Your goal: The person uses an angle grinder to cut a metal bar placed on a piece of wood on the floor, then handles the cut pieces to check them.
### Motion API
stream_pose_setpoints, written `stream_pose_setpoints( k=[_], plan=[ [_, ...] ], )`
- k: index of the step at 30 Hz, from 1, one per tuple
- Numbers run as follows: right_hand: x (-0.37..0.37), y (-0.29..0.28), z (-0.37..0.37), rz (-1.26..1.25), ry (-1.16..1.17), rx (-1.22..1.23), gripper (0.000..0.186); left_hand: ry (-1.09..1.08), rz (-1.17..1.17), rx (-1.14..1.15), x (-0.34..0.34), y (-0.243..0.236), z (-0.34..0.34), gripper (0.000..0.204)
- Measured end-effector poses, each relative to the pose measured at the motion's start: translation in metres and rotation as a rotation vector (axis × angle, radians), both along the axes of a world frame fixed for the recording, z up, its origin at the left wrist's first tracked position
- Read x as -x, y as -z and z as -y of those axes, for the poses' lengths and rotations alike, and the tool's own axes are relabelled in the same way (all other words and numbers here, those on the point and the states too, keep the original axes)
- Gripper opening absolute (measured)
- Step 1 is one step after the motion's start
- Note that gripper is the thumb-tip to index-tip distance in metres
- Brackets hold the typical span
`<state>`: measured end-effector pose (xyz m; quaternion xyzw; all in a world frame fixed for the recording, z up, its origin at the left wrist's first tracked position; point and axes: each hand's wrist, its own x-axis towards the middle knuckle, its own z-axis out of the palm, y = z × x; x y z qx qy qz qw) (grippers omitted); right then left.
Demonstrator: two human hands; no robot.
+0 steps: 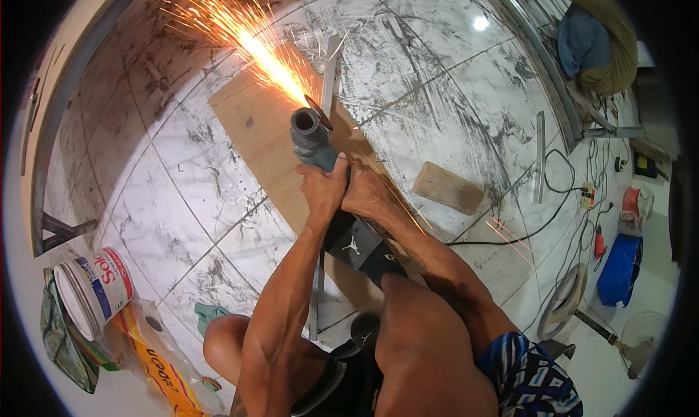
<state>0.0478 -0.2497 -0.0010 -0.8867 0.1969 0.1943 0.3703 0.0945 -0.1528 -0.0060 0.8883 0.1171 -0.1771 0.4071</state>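
My left hand point(322, 189) and my right hand point(366, 191) are both closed around the body of an angle grinder point(313, 146), side by side. Its thin cutting disc point(319, 114) meets a metal bar point(330, 66), and a bright stream of sparks point(262, 49) flies toward the far left. The bar lies along a plywood board point(251, 122), its near end point(314, 308) showing past my leg. Over the middle of the bar rests my foot in a black slide sandal point(354, 242). The contact point is partly hidden by the grinder head.
A wooden block point(448, 187) and a thin metal piece point(539, 157) lie right of the board. A black cord point(502, 241) crosses the tiles. White bucket point(95, 290) at left; blue container point(619, 270) at right. Another person point(597, 42) is at far right, beyond a metal frame point(546, 64).
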Motion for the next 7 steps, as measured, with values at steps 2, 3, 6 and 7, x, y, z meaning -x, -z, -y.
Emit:
stream_pose_setpoints(
  k=[2,3,6,7],
  plan=[
    [0.004,-0.004,0.0,0.16,0.02,-0.004,0.061,-0.002,0.005,0.006,0.002,0.0,0.001,0.084],
    [0.005,-0.006,-0.001,0.24,0.03,-0.007,0.062,0.002,0.006,0.009,0.002,-0.001,0.002,0.084],
    [0.005,0.0,-0.002,0.218,0.05,-0.055,0.068,0.014,0.009,0.015,0.003,-0.002,0.0,0.084],
    [0.005,0.006,-0.001,0.157,0.003,-0.008,0.076,0.019,0.002,0.023,0.003,-0.002,0.0,0.084]
  ],
)
